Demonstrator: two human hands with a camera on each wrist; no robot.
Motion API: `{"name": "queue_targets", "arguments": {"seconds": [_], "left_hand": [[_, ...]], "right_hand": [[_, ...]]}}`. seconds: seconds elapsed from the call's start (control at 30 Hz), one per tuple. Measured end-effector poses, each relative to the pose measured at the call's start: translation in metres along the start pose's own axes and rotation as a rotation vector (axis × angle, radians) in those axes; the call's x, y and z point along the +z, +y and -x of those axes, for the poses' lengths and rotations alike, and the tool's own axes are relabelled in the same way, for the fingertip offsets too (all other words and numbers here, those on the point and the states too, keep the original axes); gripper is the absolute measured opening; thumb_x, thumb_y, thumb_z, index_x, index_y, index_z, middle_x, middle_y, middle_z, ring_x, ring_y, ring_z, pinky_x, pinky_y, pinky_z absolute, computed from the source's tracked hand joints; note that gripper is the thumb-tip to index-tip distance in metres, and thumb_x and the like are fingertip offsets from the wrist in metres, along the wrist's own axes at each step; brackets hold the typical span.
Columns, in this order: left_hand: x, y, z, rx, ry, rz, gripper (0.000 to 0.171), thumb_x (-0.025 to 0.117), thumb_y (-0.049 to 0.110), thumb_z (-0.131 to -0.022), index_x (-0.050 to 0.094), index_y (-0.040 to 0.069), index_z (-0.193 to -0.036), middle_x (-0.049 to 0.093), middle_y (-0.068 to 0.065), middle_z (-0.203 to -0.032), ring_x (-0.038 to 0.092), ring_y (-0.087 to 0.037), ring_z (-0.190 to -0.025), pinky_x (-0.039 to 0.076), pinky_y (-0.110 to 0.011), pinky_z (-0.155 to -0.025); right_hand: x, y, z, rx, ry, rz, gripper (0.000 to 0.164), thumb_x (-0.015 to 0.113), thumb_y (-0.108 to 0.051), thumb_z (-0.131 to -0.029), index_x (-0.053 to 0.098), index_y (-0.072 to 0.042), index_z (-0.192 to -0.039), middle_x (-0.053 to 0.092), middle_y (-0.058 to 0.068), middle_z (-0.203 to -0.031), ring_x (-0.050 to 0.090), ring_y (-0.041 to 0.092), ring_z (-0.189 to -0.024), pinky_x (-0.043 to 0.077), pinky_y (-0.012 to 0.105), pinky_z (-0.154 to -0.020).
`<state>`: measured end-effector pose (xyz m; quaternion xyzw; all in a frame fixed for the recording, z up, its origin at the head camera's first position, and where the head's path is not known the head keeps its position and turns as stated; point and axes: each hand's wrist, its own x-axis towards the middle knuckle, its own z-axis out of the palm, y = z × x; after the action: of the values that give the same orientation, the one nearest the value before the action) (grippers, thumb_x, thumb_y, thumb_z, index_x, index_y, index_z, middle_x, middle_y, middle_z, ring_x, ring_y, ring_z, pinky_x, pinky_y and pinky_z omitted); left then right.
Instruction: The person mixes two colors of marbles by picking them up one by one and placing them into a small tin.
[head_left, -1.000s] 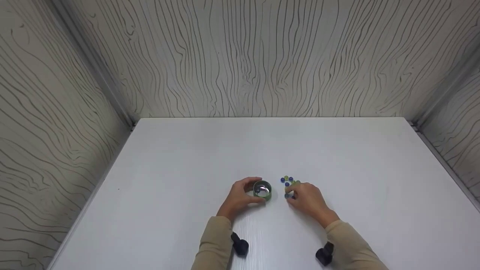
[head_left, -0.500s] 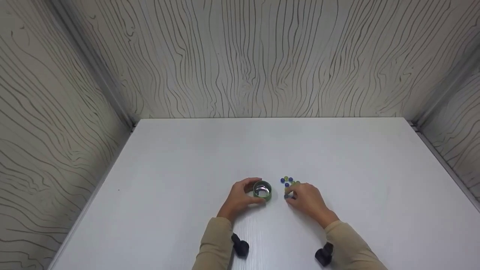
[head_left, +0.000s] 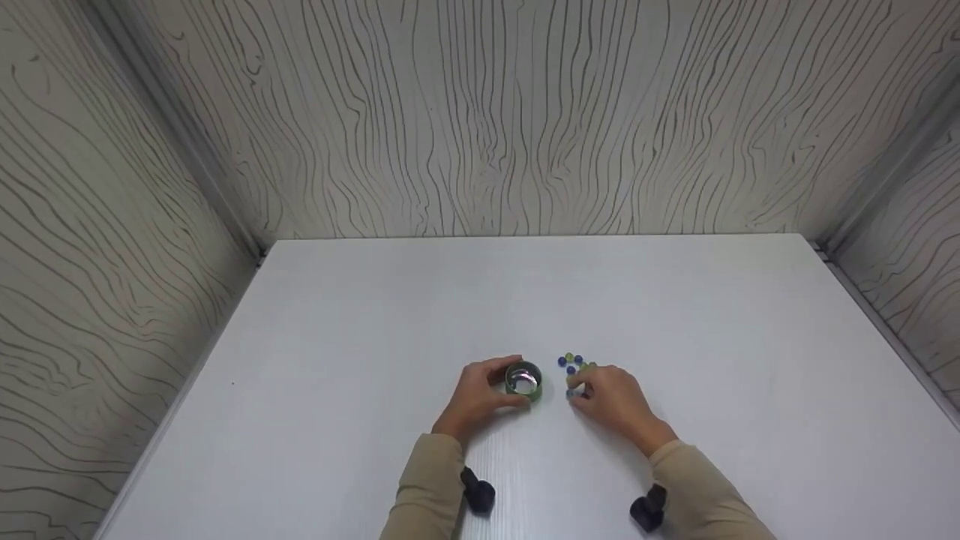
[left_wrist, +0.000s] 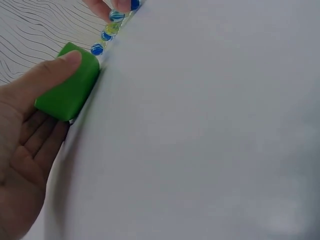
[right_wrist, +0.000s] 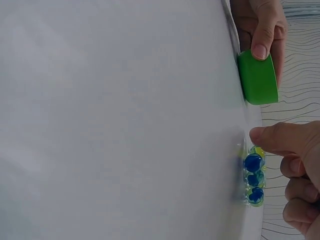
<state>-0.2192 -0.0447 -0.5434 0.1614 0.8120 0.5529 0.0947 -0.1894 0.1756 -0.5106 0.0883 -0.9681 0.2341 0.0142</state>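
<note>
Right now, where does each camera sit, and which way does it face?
Head: on the head, facing forward and down at the white table; left hand, right hand and tan sleeves show.
Left wrist: on that wrist, facing the left hand and green cup; some of the right hand shows at top.
Right wrist: on that wrist, facing the right hand and marbles; the left hand shows at top.
Both wrist views share the green cup and marbles.
</note>
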Motion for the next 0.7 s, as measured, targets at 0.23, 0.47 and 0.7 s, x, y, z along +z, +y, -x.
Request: {"name": "queue_targets", "arguments": {"seconds": [0.23, 0.47, 0.7], "left_hand": [[0.0065, 0.0015, -0.0058, 0.026, 0.0, -0.028, 0.07, 0.084, 0.014, -0.071, 0.055, 0.008, -0.135, 0.063, -0.008, -0.134, 0.06, -0.023, -0.124, 0.048, -0.032, -0.109], [0.0077, 0.0004, -0.0057, -0.019, 0.006, 0.046, 0.066, 0.084, 0.012, -0.071, 0.059, 0.009, -0.131, 0.065, -0.008, -0.13, 0.062, -0.022, -0.121, 0.05, -0.032, -0.108], [0.0083, -0.0013, -0.0061, -0.033, 0.001, 0.082, 0.067, 0.084, 0.01, -0.07, 0.058, 0.008, -0.132, 0.065, -0.01, -0.129, 0.063, -0.025, -0.12, 0.049, -0.035, -0.109]], "right_hand": [[-0.0029, -0.0006, -0.0011, -0.011, 0.005, 0.021, 0.015, 0.077, -0.011, -0.077, 0.077, -0.011, -0.092, 0.064, -0.002, -0.07, 0.046, 0.009, -0.066, 0.039, 0.023, -0.061], [-0.0053, -0.0039, -0.0035, -0.005, 0.001, 0.009, 0.013, 0.078, -0.012, -0.076, 0.077, -0.012, -0.089, 0.061, -0.004, -0.066, 0.045, 0.008, -0.064, 0.036, 0.021, -0.058], [-0.0085, -0.0073, -0.0057, -0.032, 0.029, 0.004, 0.012, 0.079, -0.01, -0.075, 0.077, -0.011, -0.086, 0.057, -0.004, -0.062, 0.042, 0.008, -0.062, 0.033, 0.019, -0.055]]}}
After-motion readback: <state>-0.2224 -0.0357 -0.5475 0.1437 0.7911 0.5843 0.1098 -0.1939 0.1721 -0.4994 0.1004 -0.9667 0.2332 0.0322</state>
